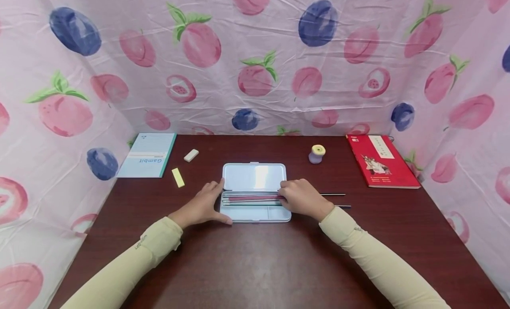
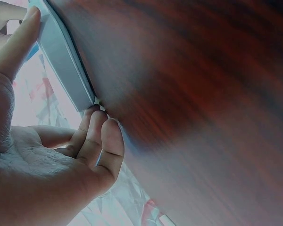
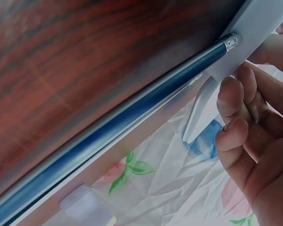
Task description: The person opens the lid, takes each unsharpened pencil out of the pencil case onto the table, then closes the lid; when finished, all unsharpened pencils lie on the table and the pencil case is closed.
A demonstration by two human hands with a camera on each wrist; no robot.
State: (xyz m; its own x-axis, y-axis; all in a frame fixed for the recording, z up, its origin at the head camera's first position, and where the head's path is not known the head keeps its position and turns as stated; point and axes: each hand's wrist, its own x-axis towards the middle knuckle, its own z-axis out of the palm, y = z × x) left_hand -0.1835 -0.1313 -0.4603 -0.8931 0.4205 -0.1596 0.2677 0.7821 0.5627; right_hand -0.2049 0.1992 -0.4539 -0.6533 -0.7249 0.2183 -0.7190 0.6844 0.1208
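Head view: an open pencil case (image 1: 255, 176) lies between both hands. The left hand (image 1: 203, 206) steadies its edge with relaxed fingers; the right hand (image 1: 301, 197) curls around pencils (image 1: 251, 197), several already inside, two (image 1: 334, 195) outside beside its knuckles.

Left wrist view: fingertips (image 2: 96, 125) touch the case corner.

Right wrist view: one dark pencil (image 3: 132, 115) lies beyond the curled fingers.

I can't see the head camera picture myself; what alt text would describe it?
Two hands work at an open pale blue plastic pencil case on a dark wooden table: the left hand rests against its left end, the right hand lies over pencils in its tray. A blue notebook lies at far left, a red book at far right.
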